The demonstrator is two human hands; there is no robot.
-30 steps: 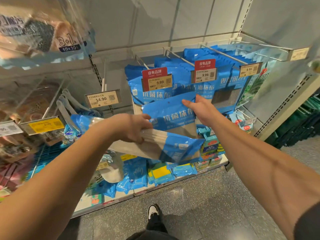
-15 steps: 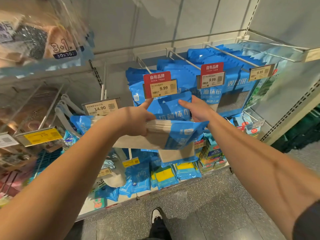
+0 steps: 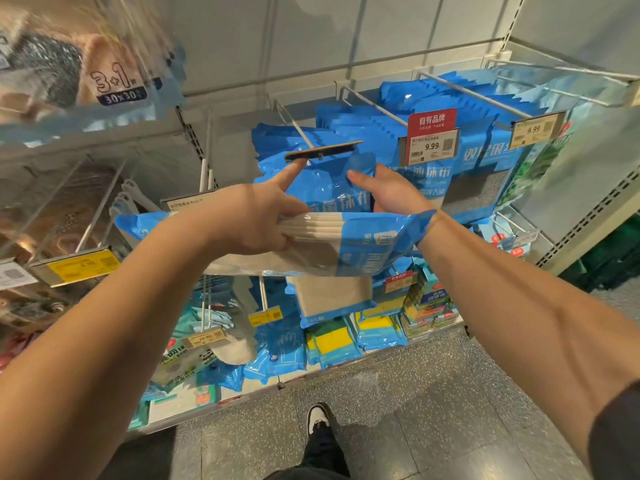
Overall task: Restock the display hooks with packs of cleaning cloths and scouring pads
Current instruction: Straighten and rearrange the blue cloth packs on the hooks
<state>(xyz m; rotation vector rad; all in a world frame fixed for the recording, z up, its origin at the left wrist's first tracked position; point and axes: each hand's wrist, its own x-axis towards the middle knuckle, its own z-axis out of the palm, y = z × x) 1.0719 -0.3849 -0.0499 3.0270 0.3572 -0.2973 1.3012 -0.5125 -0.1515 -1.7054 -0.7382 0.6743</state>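
Store shelving behind: below the flipped-up price tag (image 3: 323, 149) that the left hand (image 3: 249, 220), clutching spare packs (image 3: 346, 244), fingers up, the right hand (image 3: 388, 195) grips one pack (image 3: 325, 181), nearest the hook (image 3: 294, 128).

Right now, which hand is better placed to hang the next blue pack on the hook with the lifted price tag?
Right. The right hand already holds one blue pack upright just below the flipped-up tag; the left hand grips the spare packs and lifts the tag with one finger.
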